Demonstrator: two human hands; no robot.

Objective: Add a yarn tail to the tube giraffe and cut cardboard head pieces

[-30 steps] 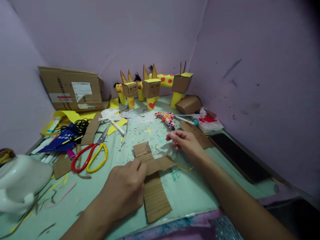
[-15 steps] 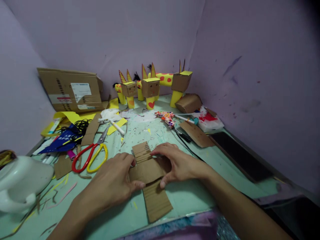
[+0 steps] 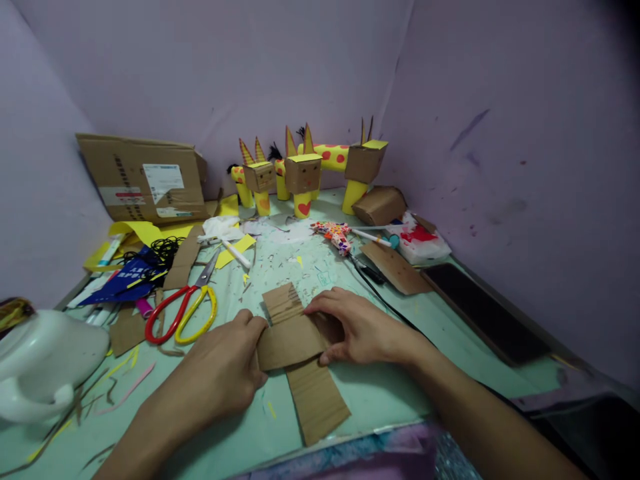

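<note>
A cross-shaped piece of corrugated cardboard (image 3: 300, 360) lies on the pale green table (image 3: 400, 373) in front of me. My left hand (image 3: 220, 373) grips the left flap of the cross, fingers curled over its edge. My right hand (image 3: 355, 327) presses on the right flap, fingers bent and pinching it against the middle panel. The folded middle panel stands slightly raised between both hands.
Red-and-yellow scissors (image 3: 183, 310) lie left of the cardboard. Yellow cardboard animal figures (image 3: 303, 177) stand at the back, a flattened box (image 3: 145, 177) at back left. A white jug (image 3: 45, 363) sits at the left edge, a black phone (image 3: 480, 303) at right, and a black cable (image 3: 380, 297) runs behind my right hand.
My right hand came back from the far side of the table and landed on the right flap. Both hands then folded the side flaps inward over the middle of the cardboard.
</note>
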